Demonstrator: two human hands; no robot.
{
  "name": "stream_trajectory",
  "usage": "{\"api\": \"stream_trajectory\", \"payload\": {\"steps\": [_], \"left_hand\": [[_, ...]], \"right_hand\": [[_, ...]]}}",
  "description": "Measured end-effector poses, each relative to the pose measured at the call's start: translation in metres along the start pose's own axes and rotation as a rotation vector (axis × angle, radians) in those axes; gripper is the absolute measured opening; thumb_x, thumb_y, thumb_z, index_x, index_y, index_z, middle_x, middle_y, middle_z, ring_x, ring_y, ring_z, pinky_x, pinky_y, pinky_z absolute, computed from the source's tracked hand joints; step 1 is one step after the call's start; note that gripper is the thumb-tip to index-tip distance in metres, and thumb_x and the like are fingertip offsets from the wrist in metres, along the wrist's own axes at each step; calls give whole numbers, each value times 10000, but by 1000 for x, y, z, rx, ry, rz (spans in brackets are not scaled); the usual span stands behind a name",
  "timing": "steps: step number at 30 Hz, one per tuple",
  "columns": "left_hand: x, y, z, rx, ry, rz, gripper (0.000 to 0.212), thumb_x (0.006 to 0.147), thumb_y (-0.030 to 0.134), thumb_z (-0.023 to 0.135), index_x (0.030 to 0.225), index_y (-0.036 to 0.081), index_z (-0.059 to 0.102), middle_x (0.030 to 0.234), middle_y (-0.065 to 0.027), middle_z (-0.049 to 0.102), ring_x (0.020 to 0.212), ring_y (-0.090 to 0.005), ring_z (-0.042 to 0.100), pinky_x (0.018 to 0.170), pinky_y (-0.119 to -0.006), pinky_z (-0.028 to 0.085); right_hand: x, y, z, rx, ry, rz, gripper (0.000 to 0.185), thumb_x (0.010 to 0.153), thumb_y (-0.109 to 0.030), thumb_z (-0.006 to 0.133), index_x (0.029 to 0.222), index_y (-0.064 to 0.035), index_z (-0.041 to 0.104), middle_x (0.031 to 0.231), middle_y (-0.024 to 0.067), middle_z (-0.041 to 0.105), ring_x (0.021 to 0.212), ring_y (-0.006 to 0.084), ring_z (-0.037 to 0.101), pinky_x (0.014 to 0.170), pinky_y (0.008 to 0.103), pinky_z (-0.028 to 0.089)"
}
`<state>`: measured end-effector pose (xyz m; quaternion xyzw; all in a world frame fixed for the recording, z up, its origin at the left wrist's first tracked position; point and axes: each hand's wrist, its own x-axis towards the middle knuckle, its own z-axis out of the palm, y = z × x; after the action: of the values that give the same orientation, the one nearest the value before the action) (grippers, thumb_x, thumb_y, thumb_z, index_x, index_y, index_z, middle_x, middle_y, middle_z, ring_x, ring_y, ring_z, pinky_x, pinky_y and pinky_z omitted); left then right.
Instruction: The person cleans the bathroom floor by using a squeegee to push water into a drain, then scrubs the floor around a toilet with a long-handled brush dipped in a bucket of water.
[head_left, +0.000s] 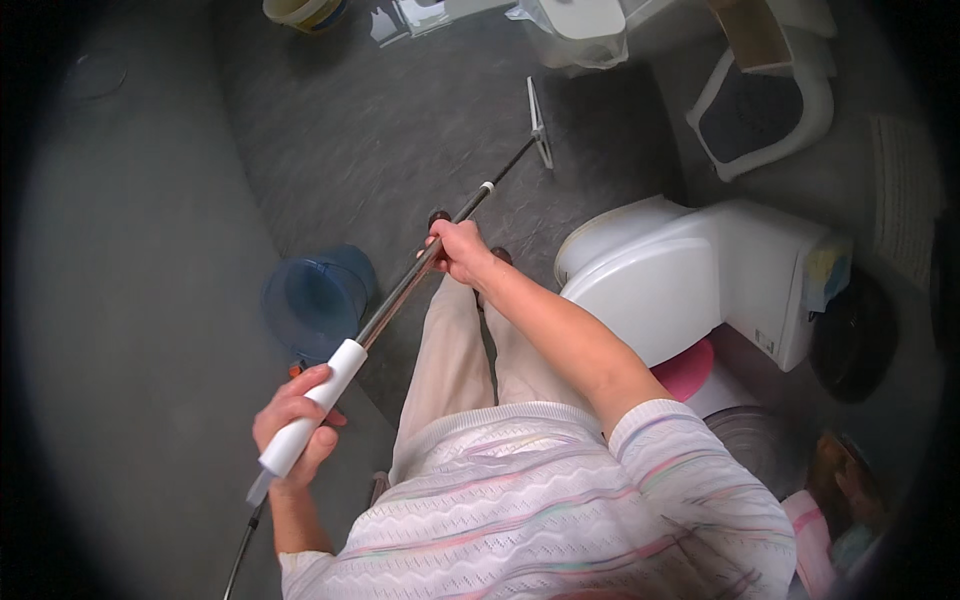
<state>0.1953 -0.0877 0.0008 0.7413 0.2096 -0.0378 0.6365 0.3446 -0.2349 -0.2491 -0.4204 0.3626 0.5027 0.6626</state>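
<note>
A long metal pole (399, 295) with a white handle sleeve (315, 409) runs diagonally across the view. At its far end, a thin pale flat head (535, 124) stands on edge or tilted at the dark floor; whether it is a mop frame or a squeegee cannot be told. My left hand (296, 420) is wrapped around the white sleeve at the near end. Farther up, my right hand (459, 249) grips the bare pole, fingers partly hidden behind it. Below the left hand, a thin dark rod (240, 551) extends towards the lower edge.
A blue bucket (358, 274) stands left of my legs. On the right is a white toilet (652, 300), with a pink basin (686, 371) below it. Ahead are a bag-lined bin (585, 49), a pale bucket (289, 13) and a white plastic chair-like frame (819, 112).
</note>
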Motion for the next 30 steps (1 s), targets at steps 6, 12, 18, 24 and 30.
{"api": "stream_trajectory", "payload": {"steps": [6, 12, 18, 24, 30], "left_hand": [[36, 15, -33, -138, -37, 156, 224, 682, 141, 664, 786, 33, 498, 961, -202, 561, 757, -191, 576, 559, -264, 503], [128, 11, -46, -58, -94, 65, 141, 599, 128, 623, 628, 47, 511, 792, -115, 607, 751, -146, 557, 658, -268, 436], [208, 73, -139, 387, -220, 388, 209, 666, 286, 576, 651, 140, 428, 828, -52, 574, 710, -88, 540, 485, -229, 464], [262, 116, -135, 529, -247, 574, 103, 732, 192, 544, 749, 143, 455, 902, -55, 581, 575, -45, 448, 434, -134, 348], [272, 72, -99, 135, -53, 458, 99, 702, 156, 564, 757, 104, 499, 868, -91, 600, 577, -48, 481, 467, -153, 405]], "right_hand": [[-38, 9, 8, 277, -114, 53, 93, 785, -133, 490, 727, -62, 501, 663, 40, 543, 624, 153, 560, 415, 250, 367], [23, 15, 12, 420, 90, 201, 89, 751, -100, 450, 810, -38, 475, 740, 120, 583, 509, 154, 499, 380, 258, 385], [45, -71, 152, 389, -31, 11, 60, 690, -96, 464, 648, -62, 440, 611, 81, 501, 443, 173, 437, 378, 282, 387], [84, -179, 193, 387, -264, -107, 106, 700, -126, 480, 618, -65, 455, 537, 75, 475, 409, 181, 433, 386, 291, 402], [92, -207, 149, 197, -105, -121, 90, 772, -115, 466, 715, -45, 469, 610, 86, 529, 483, 179, 519, 369, 278, 382]]}}
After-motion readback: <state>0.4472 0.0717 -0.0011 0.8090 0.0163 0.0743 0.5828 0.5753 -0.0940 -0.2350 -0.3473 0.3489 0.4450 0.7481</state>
